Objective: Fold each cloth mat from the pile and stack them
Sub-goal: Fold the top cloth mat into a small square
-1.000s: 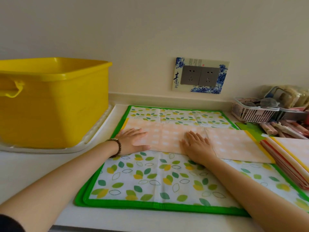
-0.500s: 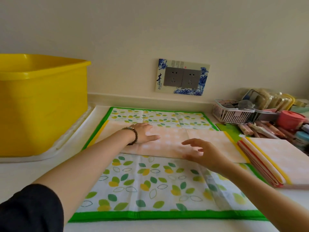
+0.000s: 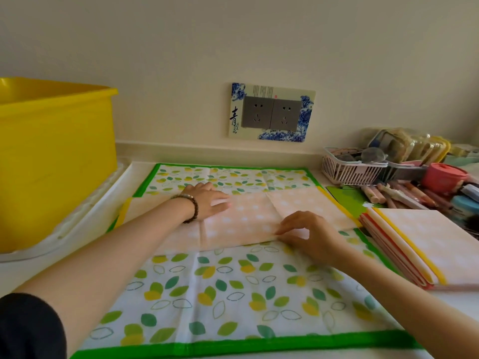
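Slippage threatens the peach mat, a folded strip across the leaf-print mat: left hand presses flat-fingered, right hand pinches its near edge, so an uneven pull could skew the fold.

The only writing I can make out from here sits on the decorative plate around the two wall sockets, just above the centre of the frame. Down its left edge runs dark brush calligraphy: one large Chinese character, 青, with smaller characters below and beside it. Of those I read 花 and cannot settle the rest. Along the plate's top edge stand several thin vertical columns of tiny script, too small for me to read. Beside them sits a small red mark, also illegible.
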Demonstrator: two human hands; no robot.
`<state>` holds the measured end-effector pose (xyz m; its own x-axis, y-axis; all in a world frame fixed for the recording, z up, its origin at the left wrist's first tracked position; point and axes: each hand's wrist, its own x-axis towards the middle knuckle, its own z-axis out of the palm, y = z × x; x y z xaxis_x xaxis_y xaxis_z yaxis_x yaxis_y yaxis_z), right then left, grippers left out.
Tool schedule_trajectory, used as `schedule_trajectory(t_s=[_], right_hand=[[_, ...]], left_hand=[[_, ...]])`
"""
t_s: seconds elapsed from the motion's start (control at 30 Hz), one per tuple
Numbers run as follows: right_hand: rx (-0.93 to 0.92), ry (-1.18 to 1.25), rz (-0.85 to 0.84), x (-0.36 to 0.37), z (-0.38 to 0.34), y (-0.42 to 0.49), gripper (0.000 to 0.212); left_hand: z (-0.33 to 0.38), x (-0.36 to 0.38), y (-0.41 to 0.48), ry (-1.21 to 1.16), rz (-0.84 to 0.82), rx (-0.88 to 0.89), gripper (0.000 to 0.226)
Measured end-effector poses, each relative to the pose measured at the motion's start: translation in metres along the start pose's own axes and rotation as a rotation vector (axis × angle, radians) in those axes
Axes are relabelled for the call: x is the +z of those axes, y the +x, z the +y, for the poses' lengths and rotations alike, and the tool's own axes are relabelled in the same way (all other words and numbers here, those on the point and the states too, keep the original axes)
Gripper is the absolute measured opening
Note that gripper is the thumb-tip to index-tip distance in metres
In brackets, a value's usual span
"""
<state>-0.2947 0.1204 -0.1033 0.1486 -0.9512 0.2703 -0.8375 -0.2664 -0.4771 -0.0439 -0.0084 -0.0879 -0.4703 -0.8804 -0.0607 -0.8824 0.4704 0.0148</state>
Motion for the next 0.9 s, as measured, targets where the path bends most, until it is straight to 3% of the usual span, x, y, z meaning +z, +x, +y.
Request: schedule_trajectory(t_s=[0.13, 0.27, 0.53, 0.63, 0.73, 0.9], right_hand=[[0.096, -0.094, 0.016, 0.0, 0.017, 0.02, 0.021], [0.263, -0.186, -0.11, 0.003, 0.021, 0.037, 0.045], [0.364, -0.218, -0.205, 0.012, 0.021, 0.052, 0.055], [0.242, -0.114, -0.128, 0.014, 0.014, 0.034, 0.049], [0.068, 0.022, -0.108, 0.007, -0.005, -0.005, 0.041], [-0.223, -0.253, -0.195, -0.01, -0.016, -0.064, 0.041]], left_hand=[[-0.016, -0.004, -0.015, -0.073, 0.017, -0.024, 0.048], [-0.015, -0.002, -0.032, -0.172, 0.072, 0.041, 0.05], [0.009, 0.005, -0.082, -0.166, 0.019, 0.14, 0.061], [0.012, 0.011, -0.106, 0.034, -0.034, 0.185, 0.095], [0.014, 0.015, -0.131, -0.089, -0.078, 0.309, 0.111], [0.008, 0.023, -0.148, -0.077, -0.198, 0.352, 0.123]])
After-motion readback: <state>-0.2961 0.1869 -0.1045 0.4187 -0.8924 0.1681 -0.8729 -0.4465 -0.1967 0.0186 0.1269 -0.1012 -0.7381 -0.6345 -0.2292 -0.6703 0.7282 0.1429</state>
